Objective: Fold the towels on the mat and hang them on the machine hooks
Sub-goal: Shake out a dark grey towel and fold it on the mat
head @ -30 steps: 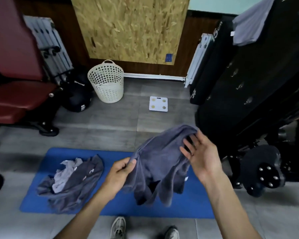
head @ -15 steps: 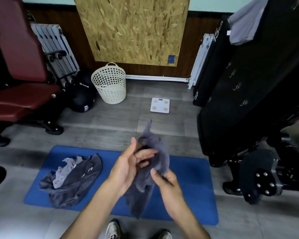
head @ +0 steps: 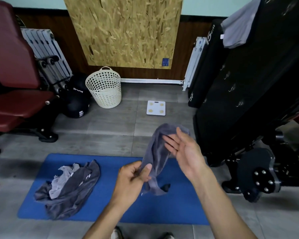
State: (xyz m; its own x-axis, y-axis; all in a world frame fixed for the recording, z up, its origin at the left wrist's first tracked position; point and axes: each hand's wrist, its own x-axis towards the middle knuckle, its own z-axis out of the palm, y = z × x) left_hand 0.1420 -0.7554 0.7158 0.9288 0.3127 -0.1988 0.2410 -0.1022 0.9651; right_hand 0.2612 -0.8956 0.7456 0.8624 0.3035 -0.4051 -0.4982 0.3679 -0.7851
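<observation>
Grey terry cloth, a towel (head: 158,152), hangs in the air above the right half of the blue mat (head: 110,202), stretched between the two hands. The left hand (head: 133,178) is low, forearm rising from the bottom edge, thumb and fingers pinched shut on the towel's lower part; a crumpled tail droops below the grip toward the mat. The right hand (head: 183,150) is higher and to the right, palm turned up and toward the camera, fingers spread and nearly straight, the towel's upper fold draped over the fingertips rather than gripped. Left on the mat lies a rumpled heap of towels (head: 67,190). At far right stands the black machine (head: 248,94) with small hooks (head: 232,87) on its panel and a light grey towel (head: 238,30) hung near its top.
</observation>
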